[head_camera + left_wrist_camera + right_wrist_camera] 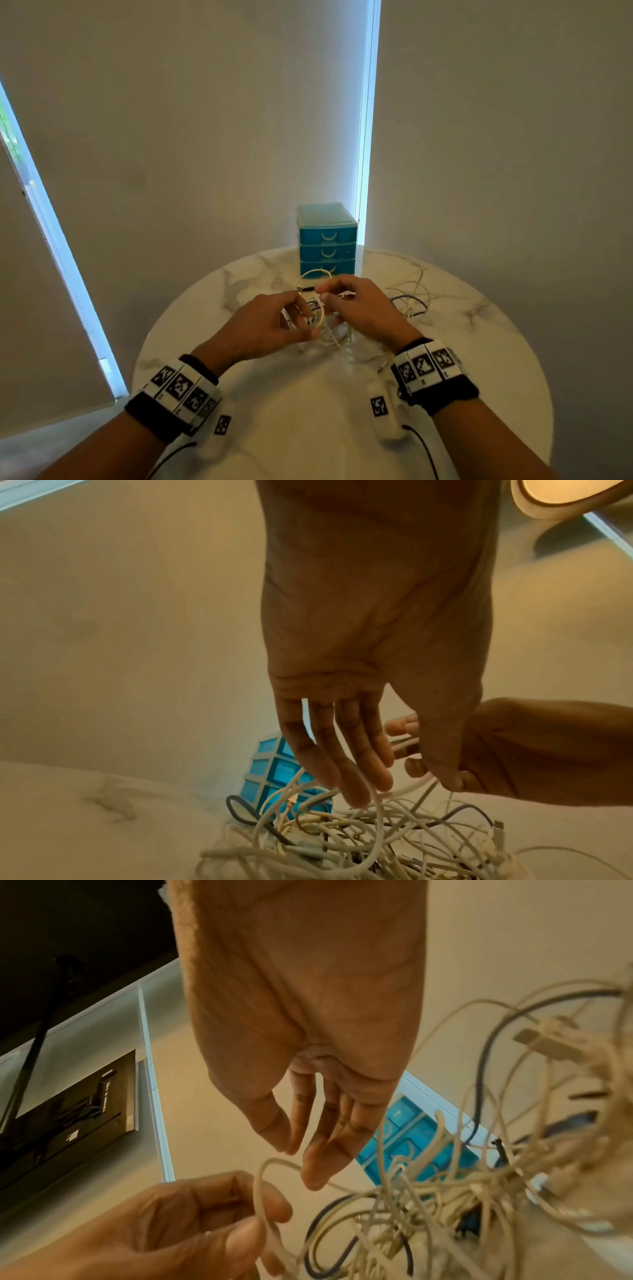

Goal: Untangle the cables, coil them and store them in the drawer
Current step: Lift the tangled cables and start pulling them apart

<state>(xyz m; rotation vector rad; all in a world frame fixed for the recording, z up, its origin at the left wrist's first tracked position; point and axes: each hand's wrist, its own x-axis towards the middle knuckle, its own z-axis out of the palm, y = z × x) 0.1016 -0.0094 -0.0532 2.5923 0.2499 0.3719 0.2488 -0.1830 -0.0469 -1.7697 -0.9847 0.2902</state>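
A tangle of mostly white cables (334, 337) lies in the middle of the round marble table (308, 428); it also fills the low part of the left wrist view (359, 840) and the right wrist view (428, 1204). My left hand (310, 325) hovers over it and pinches a white cable loop (263, 1191) between thumb and fingers. My right hand (323, 296) is just beyond, its fingertips (404, 725) pinching a white cable end. A blue three-drawer unit (327, 251) stands behind the cables with all drawers closed.
More loose white strands and a dark purple cable (409, 299) spread to the right of the tangle. The drawer unit stands at the table's far edge against grey window blinds (205, 137). Bare marble lies between my wrists and the near rim.
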